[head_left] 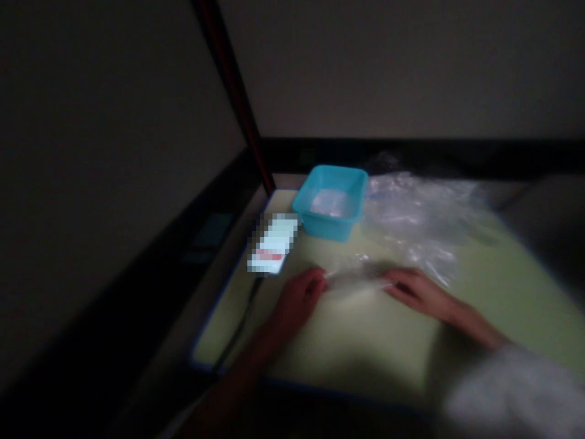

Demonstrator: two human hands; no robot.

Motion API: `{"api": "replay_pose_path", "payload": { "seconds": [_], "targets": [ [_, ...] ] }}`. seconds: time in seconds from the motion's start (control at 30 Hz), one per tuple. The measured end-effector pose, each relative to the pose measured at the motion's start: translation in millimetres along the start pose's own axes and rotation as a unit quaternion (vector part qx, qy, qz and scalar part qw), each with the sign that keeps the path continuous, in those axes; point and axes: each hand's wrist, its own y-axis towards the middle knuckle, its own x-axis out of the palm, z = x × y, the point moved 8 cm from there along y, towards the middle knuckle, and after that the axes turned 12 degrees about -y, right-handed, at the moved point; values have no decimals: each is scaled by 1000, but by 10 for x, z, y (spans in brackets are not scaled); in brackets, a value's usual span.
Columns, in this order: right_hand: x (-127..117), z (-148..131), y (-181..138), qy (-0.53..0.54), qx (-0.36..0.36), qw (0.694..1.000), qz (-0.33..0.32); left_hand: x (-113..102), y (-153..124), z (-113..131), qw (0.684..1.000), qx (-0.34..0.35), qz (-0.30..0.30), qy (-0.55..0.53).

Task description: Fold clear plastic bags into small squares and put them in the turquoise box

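Between my two hands a clear plastic bag (354, 277) is stretched low over the table. My left hand (307, 291) is closed, its fingertips pinching the bag's left end. At the right end, my right hand (414, 289) grips the bag the same way, thumb and fingers together. The bag's outline is blurred, and whether anything is inside it I cannot tell. Beyond my hands stands a turquoise plastic basket (328, 228) with some whitish flat items (331, 202) in it, too dim to name.
A heap of clear plastic bags (411, 204) spreads over the back right of the pale yellow table (365, 353). At the left lies a lit, pixelated phone-like screen (275, 241), with a dark cable (242, 320) running to the front edge. A dark red post (237, 100) rises behind. The room is dim.
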Motion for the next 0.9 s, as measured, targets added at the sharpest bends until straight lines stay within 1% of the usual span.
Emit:
{"api": "replay_pose_path", "payload": {
  "seconds": [0.07,0.17,0.27,0.37,0.57,0.6,0.67,0.77,0.83,0.9],
  "targets": [
    [-2,110,78,69,84,994,16,-29,23,-68,999,-26,23,-32],
    [16,236,176,154,172,971,65,-67,68,-181,995,-61,50,-68],
    [41,328,208,193,236,946,109,-90,106,-313,983,-107,72,-134],
    [69,360,204,194,269,936,121,-106,125,-400,969,-143,90,-182],
    [70,365,159,166,274,935,154,-114,125,-465,955,-192,102,-200],
    [62,356,147,151,272,937,158,-113,126,-471,954,-196,102,-203],
    [13,304,126,83,256,948,170,-106,132,-475,952,-195,102,-213],
    [-77,129,124,-54,189,961,193,-91,143,-471,951,-190,99,-224],
    [-74,17,140,-104,137,966,191,-83,147,-469,952,-190,98,-220],
    [-28,-46,161,-138,100,970,172,-79,149,-466,953,-190,97,-216]
  ]
}}
